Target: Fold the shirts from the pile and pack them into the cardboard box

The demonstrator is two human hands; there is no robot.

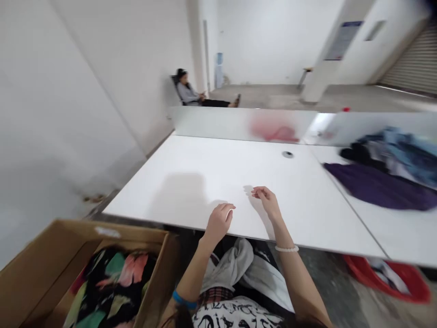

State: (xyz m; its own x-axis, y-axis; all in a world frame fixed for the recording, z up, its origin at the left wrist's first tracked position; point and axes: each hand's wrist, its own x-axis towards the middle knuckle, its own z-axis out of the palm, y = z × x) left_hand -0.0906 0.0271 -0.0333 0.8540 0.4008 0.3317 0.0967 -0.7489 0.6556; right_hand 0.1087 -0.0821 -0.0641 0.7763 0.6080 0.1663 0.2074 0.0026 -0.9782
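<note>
at far left we have an open cardboard box (34, 269) packed with black floral fabric (112, 282), and well beyond it a seated person (189, 91) leans back in a chair against the wall. our left hand (218, 223), with a blue wristband (184, 299), sits just inside the near edge of the white table (164, 191), its fingers loosely curled and holding nothing. our right hand (268, 202), with a white bead bracelet (287, 248), is just beside it over the same tabletop, fingertips drawn lightly together, also empty. farther along lies a round cable grommet (287, 154). on the adjoining table (392, 232) a purple garment (375, 187) lies against a heap of blue clothing (399, 155), and a red basket (419, 291) sits on the floor below
</note>
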